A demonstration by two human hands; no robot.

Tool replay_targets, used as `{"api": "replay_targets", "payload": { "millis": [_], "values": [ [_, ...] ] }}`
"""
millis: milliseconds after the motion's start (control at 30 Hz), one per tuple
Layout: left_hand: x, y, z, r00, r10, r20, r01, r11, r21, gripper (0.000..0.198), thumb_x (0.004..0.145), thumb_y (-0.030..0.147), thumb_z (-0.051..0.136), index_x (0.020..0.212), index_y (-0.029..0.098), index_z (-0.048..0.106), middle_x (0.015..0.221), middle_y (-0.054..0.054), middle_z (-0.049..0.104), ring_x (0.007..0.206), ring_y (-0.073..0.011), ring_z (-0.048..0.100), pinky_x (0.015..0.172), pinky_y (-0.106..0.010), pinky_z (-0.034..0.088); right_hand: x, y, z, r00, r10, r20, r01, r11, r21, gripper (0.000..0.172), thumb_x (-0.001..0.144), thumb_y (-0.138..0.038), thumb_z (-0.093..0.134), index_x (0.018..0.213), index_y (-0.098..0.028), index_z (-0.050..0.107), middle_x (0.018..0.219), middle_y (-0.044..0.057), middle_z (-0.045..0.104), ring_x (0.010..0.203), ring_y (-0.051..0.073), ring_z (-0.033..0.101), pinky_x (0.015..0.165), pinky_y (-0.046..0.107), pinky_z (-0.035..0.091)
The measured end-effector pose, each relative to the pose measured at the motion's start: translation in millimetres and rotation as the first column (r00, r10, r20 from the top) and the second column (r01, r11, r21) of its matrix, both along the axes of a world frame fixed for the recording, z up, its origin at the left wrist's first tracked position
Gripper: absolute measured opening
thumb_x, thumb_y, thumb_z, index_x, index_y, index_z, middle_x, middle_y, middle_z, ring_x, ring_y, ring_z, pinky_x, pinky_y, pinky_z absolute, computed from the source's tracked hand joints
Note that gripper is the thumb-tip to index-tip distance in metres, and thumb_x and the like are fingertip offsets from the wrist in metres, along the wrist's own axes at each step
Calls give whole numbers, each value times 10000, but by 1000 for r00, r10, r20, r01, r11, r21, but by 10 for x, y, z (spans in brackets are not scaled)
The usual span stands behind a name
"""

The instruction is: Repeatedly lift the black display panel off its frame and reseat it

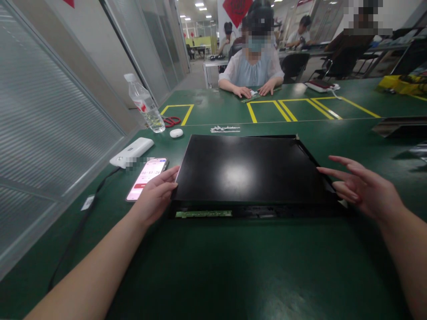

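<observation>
A black, glossy display panel (247, 169) lies in front of me, over a black frame (283, 210) whose near edge and right side show beneath it. Along that near edge runs a green circuit board strip (203, 214). My left hand (156, 193) pinches the panel's left edge between thumb and fingers. On the other side, my right hand (363, 184) has its fingers spread, one fingertip at the panel's right edge and the lower fingers close to the near right corner. Whether those lower fingers touch the frame is unclear.
Left on the green table (253, 266) are a phone (147, 180), a white power bank (131, 152), a cable, a white earbud case (176, 133), red-handled scissors (172, 121) and a water bottle (145, 104). White strips (225, 129) lie behind the panel. A co-worker (255, 66) sits opposite.
</observation>
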State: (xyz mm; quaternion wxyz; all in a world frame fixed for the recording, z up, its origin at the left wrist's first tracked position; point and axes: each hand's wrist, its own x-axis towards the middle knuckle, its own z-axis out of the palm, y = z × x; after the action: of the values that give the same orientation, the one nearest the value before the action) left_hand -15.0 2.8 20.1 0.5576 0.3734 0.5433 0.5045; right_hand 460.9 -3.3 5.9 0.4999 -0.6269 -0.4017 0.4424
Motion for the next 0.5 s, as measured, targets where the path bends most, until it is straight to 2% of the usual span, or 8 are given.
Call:
{"api": "replay_targets", "payload": {
  "millis": [167, 333, 500],
  "values": [
    [4, 12, -9, 1000, -18, -4, 18, 1000, 3, 563, 634, 169, 803, 1196, 192, 806, 1160, -99, 815, 1148, -332, 723, 938, -403, 592, 2, 14, -25, 999, 14, 49, -13, 1000, -10, 565, 753, -600, 641, 1244, -327, 581, 1200, 131, 739, 391, 53, 225, 373, 292, 155],
    [50, 11, -1, 999, -24, -33, 24, 1000, 3, 503, 613, 161, 777, 1112, 198, 831, 1137, -100, 820, 1175, -354, 716, 951, -423, 597, -32, 23, -31, 999, -15, 44, 16, 1000, -20, 632, 713, -606, 680, 1263, -308, 594, 1241, 146, 721, 391, 37, 249, 370, 278, 173],
    [71, 3, -20, 998, -35, -49, 36, 999, 24, 472, 605, 137, 779, 1070, 203, 830, 1139, -99, 820, 1220, -365, 698, 992, -435, 583, -22, 40, -96, 992, 14, 125, -17, 1000, 22, 653, 752, -608, 673, 1321, -296, 598, 1264, 147, 709, 394, 34, 260, 353, 274, 197]
  ]
}}
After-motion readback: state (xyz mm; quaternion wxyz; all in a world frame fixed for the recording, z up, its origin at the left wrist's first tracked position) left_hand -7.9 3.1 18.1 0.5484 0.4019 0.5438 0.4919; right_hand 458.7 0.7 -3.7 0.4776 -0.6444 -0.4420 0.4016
